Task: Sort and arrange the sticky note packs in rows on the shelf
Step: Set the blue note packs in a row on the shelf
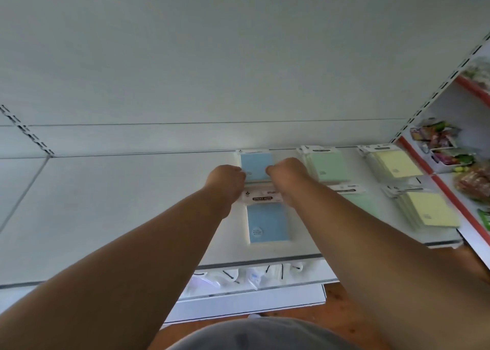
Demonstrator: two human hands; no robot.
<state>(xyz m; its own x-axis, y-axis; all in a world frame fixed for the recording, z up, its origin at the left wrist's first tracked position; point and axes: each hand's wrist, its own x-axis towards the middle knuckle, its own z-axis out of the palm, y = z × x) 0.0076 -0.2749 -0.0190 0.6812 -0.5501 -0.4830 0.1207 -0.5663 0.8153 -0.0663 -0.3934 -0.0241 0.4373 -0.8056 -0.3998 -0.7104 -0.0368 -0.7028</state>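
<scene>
Two blue sticky note packs lie on the white shelf (111, 217), one at the back (256, 165) and one nearer the front edge (267, 225). My left hand (225, 180) and my right hand (287, 176) both reach to the back blue pack, fingers curled at its lower corners. To the right are two green packs, back (330, 165) and front (363, 204), the front one partly hidden by my right arm. Further right lie yellow packs in small stacks, back (397, 164) and front (429, 209).
A lower shelf (291, 286) holds white packaged items (238, 275). At the right, a neighbouring unit with red-edged shelves (450, 196) carries colourful packets (434, 135). The shelf's back wall (212, 71) is plain white. Wooden floor (344, 312) shows below.
</scene>
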